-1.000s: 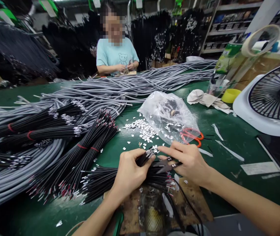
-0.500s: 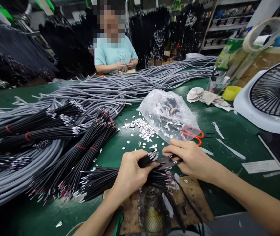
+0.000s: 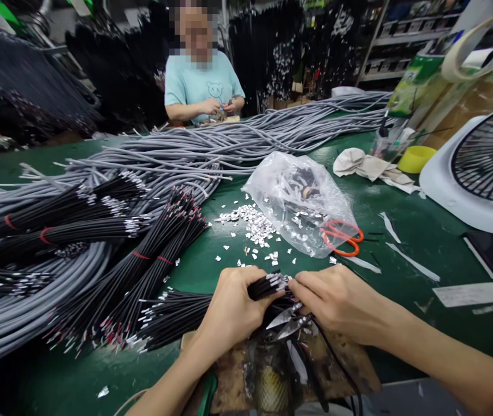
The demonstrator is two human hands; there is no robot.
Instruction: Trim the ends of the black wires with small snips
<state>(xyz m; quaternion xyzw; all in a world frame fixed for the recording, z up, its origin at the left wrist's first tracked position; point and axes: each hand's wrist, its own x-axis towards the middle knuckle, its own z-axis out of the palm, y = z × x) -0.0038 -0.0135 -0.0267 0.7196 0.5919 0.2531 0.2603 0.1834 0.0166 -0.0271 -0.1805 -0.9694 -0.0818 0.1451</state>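
Note:
My left hand [image 3: 237, 300] is closed round a bundle of thin black cables [image 3: 263, 286], whose silvery ends stick out to the right past the thumb. My right hand [image 3: 337, 297] keeps a pair of snips [image 3: 288, 323] in its palm, with the two pointed blades apart and aimed down to the left. Its thumb and forefinger pinch at the cable ends; what lies between those fingertips is too small to make out. Below both hands, more black cables [image 3: 177, 315] lie across a worn wooden board [image 3: 337, 361].
Silvery scraps [image 3: 257, 225] are scattered beside a clear plastic bag [image 3: 302, 196] and orange-handled scissors [image 3: 345, 247]. Tied black cable bundles [image 3: 142, 266] and grey cables [image 3: 229, 144] cover the left and back. A fan [image 3: 489, 167] stands right. A co-worker [image 3: 205, 86] sits opposite.
The snips' blades have swung away from the cable ends and now point downward, spread apart. My right fingertips have moved left onto the cable ends. The view has shifted slightly.

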